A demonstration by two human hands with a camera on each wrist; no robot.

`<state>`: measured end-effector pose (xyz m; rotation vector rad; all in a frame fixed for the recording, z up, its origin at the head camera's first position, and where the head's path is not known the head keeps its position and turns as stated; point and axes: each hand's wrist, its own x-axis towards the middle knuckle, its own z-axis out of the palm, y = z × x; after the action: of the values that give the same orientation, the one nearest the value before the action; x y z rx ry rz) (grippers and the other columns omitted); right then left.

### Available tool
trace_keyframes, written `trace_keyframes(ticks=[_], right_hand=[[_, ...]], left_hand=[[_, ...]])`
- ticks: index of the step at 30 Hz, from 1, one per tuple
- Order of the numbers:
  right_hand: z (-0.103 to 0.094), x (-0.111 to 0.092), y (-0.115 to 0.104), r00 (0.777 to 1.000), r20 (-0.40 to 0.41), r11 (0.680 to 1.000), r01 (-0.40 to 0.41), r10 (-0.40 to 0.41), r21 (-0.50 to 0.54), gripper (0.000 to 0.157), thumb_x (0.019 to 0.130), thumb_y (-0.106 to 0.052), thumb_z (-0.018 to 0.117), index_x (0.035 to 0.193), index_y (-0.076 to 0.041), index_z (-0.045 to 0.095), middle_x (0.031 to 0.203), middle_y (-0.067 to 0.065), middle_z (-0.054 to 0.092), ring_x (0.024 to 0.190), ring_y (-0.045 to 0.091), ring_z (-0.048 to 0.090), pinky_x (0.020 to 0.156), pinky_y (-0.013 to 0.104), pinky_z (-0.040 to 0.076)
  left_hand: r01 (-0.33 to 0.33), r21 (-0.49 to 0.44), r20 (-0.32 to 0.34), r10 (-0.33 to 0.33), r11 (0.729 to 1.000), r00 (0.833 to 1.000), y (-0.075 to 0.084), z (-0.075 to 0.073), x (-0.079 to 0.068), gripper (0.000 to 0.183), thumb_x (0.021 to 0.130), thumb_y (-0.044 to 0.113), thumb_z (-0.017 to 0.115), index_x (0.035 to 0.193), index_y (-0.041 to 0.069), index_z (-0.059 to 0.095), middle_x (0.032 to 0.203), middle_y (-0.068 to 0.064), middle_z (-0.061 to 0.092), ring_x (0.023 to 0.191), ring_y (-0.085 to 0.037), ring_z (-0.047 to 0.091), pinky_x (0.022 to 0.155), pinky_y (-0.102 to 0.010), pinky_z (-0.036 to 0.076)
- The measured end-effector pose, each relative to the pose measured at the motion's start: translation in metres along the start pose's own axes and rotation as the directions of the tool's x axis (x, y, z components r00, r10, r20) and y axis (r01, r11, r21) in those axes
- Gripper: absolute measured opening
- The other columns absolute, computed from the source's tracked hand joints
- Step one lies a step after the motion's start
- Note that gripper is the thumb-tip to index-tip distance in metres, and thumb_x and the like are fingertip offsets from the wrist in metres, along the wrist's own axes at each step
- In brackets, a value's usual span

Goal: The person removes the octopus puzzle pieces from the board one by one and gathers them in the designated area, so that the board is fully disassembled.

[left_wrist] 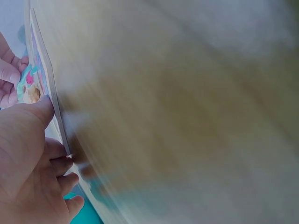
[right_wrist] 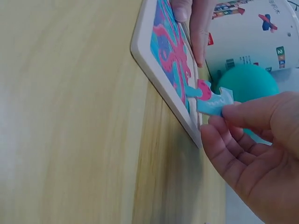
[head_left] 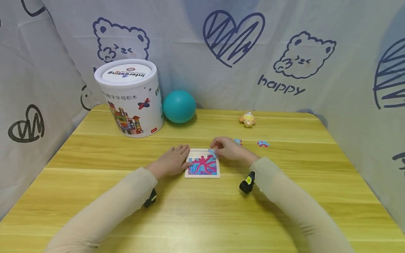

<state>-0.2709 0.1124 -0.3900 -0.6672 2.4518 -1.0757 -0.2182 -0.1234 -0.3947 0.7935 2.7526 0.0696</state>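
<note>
Piece [right_wrist: 214, 103] is pinched by the right hand [right_wrist: 268, 161] at the far right corner of the tray [head_left: 202, 176], whose left side is touched by the left hand [head_left: 172, 162], fingers unclenched. If pressed in askew, the piece could be bent or the fitted pieces [head_left: 202, 168] dislodged; by a sideways push, the lightly steadied tray could be skewed.

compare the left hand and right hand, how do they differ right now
The left hand is at the left side of the puzzle tray, while the right hand is near its far right corner. The right hand pinches a loose puzzle piece; the left hand holds no loose piece but has its thumb on the tray. Both are bare, below pale sleeves.
</note>
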Motion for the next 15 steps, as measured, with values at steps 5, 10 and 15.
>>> trace_keyframes(ticks=[5,10,15], right_hand=[[-0.002,-0.002,0.001,0.999,-0.001,0.998,-0.036,0.036,0.054,0.007,0.09,-0.003,0.057,0.095,-0.004,0.061,0.077,0.007,0.055,0.066,0.02,0.053,0.057,0.026,0.045],[-0.012,-0.007,0.003,0.999,-0.046,0.996,0.012,-0.008,0.084,0.008,0.091,-0.006,0.057,0.096,-0.004,0.063,0.076,0.007,0.056,0.067,0.019,0.052,0.059,0.03,0.046],[-0.036,-0.017,0.008,0.991,-0.119,0.99,0.07,-0.055,0.123,0.01,0.091,-0.007,0.057,0.096,0.001,0.06,0.077,0.011,0.056,0.067,0.022,0.051,0.063,0.041,0.048]], left_hand=[[0.002,-0.002,0.0,-0.002,1.0,1.0,-0.001,0.001,0.0,0.067,0.098,0.043,0.036,0.144,-0.003,0.02,0.149,-0.018,0.018,0.136,-0.033,0.016,0.108,-0.048,0.014],[-0.002,-0.013,0.0,0.002,1.0,1.0,-0.001,-0.001,-0.002,0.066,0.099,0.041,0.037,0.144,-0.004,0.02,0.149,-0.019,0.019,0.136,-0.034,0.015,0.108,-0.048,0.014],[-0.019,-0.008,-0.024,0.019,1.0,1.0,0.0,-0.001,-0.003,0.066,0.098,0.04,0.038,0.143,-0.005,0.021,0.148,-0.02,0.021,0.135,-0.035,0.017,0.107,-0.049,0.015]])
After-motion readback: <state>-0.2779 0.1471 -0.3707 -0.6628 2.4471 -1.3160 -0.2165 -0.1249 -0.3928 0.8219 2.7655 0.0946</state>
